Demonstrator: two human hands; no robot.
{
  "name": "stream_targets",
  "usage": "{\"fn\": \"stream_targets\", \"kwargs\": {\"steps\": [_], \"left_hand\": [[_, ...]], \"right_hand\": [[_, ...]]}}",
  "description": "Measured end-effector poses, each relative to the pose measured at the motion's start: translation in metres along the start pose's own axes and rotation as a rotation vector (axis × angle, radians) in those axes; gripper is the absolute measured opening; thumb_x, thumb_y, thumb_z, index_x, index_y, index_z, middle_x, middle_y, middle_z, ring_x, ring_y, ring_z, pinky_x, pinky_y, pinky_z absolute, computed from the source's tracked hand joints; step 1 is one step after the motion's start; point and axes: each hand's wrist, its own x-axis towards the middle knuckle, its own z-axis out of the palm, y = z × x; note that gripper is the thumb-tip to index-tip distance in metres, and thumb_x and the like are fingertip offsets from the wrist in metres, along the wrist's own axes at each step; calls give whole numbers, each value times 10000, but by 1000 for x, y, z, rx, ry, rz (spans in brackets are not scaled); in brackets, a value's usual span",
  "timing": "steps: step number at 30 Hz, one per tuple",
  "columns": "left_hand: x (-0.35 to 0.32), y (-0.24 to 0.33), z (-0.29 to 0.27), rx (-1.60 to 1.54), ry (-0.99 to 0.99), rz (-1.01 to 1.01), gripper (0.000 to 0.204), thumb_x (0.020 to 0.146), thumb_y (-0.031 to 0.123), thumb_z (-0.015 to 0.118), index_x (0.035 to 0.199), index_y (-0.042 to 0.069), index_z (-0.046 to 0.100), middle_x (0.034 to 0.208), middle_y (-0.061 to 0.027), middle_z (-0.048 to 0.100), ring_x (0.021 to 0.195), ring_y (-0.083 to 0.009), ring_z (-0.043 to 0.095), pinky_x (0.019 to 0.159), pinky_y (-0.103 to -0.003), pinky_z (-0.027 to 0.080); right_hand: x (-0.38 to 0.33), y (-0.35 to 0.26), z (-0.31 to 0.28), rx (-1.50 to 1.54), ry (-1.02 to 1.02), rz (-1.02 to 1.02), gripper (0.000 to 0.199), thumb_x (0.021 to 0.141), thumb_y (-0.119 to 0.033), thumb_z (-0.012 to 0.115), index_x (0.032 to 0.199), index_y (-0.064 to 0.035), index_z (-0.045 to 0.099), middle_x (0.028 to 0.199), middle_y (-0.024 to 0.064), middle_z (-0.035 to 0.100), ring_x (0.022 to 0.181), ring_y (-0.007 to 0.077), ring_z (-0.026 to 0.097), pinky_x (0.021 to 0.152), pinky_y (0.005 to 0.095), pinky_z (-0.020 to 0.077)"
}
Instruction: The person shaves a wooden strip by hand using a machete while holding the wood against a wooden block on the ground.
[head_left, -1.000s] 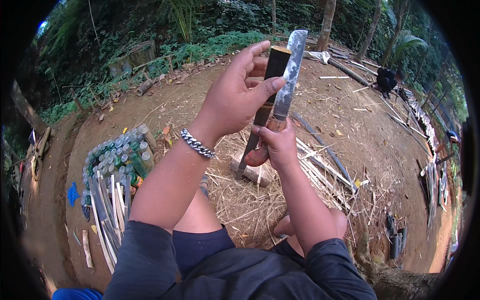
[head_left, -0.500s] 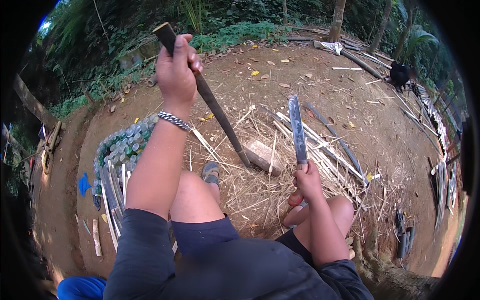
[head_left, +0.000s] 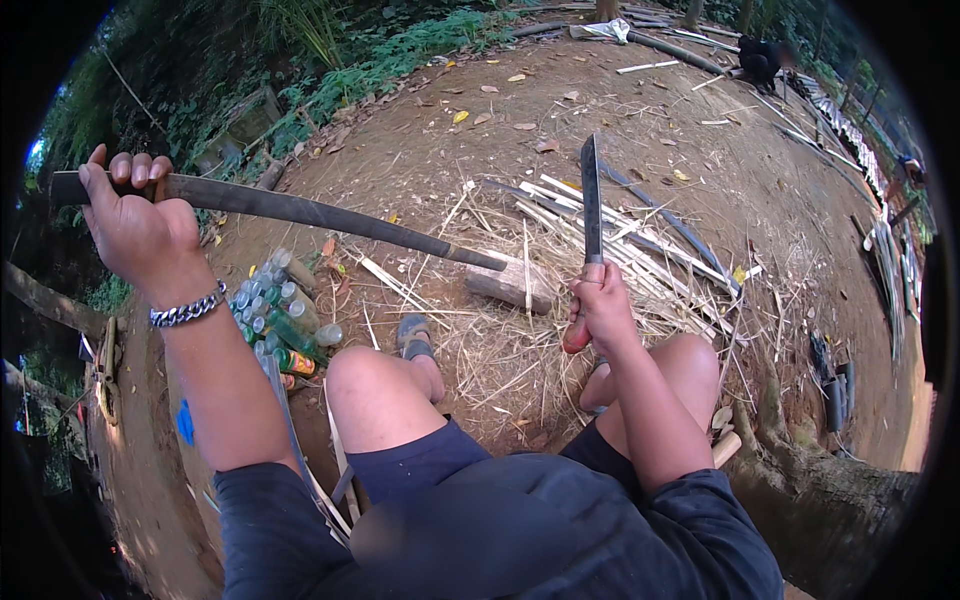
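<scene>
My left hand (head_left: 135,225) is closed around one end of a long dark bamboo strip (head_left: 300,210), whose far tip rests on the wooden block (head_left: 510,285). Just right of that block, my right hand (head_left: 600,310) grips a knife (head_left: 591,205) by its handle, blade upright.

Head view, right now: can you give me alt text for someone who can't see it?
A seated person's left hand grips one end of a long dark bamboo strip whose far end rests by a wooden block, while the right hand holds a knife blade-up. Cut strips and bottles lie on the dirt.
</scene>
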Motion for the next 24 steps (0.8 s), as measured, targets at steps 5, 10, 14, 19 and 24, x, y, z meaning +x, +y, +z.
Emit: {"fn": "stream_targets", "kwargs": {"steps": [5, 10, 14, 19, 24], "left_hand": [[-25, -21, -3, -7, 29, -36, 214, 996, 260, 487, 1026, 48, 501, 774, -25, 430, 706, -148, 428, 684, -336, 413], [-46, -9, 5, 25, -1, -36, 239, 990, 300, 498, 994, 62, 514, 789, -35, 453, 742, -166, 462, 752, -361, 440], [-46, 0, -30, -166, -229, -63, 276, 976, 373, 504, 995, 99, 537, 709, 16, 373, 635, -100, 369, 584, -264, 347], [-73, 9, -11, -130, -101, -16, 521, 882, 599, 521, 986, 88, 524, 670, 17, 343, 562, -92, 318, 501, -242, 284], [-93, 28, -12, -44, -72, 33, 494, 933, 600, 424, 894, 114, 508, 628, 28, 307, 516, -84, 267, 448, -221, 230]], "right_hand": [[-5, 9, 1, -352, 18, 5, 399, 814, -88, 617, 1150, -25, 411, 825, 92, 554, 560, 142, 551, 505, 310, 470], [-19, 22, 14, -805, -31, -136, 400, 795, -194, 680, 1084, -7, 478, 888, 172, 615, 754, 303, 631, 720, 414, 487], [-29, 35, 42, -682, -201, 39, 415, 814, -203, 659, 1117, -25, 439, 914, 210, 619, 853, 383, 627, 765, 449, 475], [-50, -3, 98, -769, -436, -217, 370, 829, -165, 613, 1118, -19, 433, 834, 209, 609, 801, 399, 620, 715, 465, 477], [-92, -55, 154, -681, -661, -425, 326, 813, -147, 603, 1081, -34, 456, 737, 188, 601, 728, 403, 614, 657, 487, 476]]}}
